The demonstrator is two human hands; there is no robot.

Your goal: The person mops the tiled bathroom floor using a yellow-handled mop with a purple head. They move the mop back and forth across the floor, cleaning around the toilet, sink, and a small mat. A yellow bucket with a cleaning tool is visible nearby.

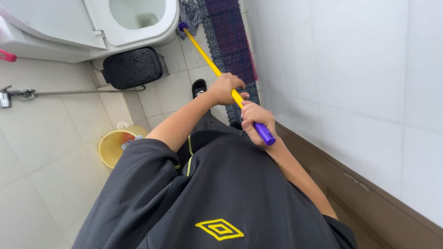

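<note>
Both hands [240, 103] on yellow mop handle [207, 60], purple end [264, 133] behind rear grip

Mop head [190, 14]: we see only a grey bunch; its top runs past the frame edge.
Handle [208, 60]: our left hand [224, 88] and right hand [256, 121] hide the stretches they wrap.
Toilet [134, 23]: cut off at the top.
Bucket [115, 146]: partly behind our sleeve; contents too small to tell.
Foot [199, 87]: mostly hidden.
</note>
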